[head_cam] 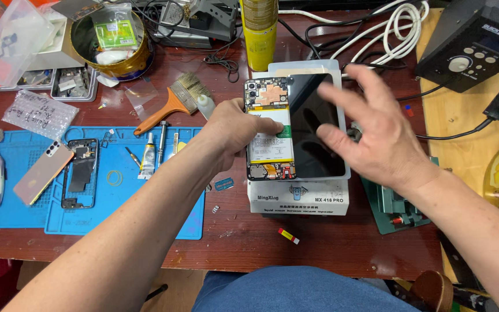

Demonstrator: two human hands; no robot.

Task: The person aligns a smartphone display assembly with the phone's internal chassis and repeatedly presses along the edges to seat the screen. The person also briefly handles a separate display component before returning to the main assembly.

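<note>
An opened phone (268, 128) with its battery and circuit boards bare lies on the flat top of a white box-shaped machine (298, 197). Beside it on the same plate rests a black glass screen panel (313, 130). My left hand (235, 130) presses its thumb and fingers onto the phone's left edge and battery. My right hand (373, 130) hovers over the black panel's right side with fingers spread, holding nothing.
A blue work mat (21, 190) at left carries a phone frame (80, 173), a pink back cover (43, 172), a glue tube (148, 159) and small tools. A brush (174, 101), a round tin (111, 40), a yellow can (260, 32), white cables (397, 29) and a black station (472, 43) stand behind.
</note>
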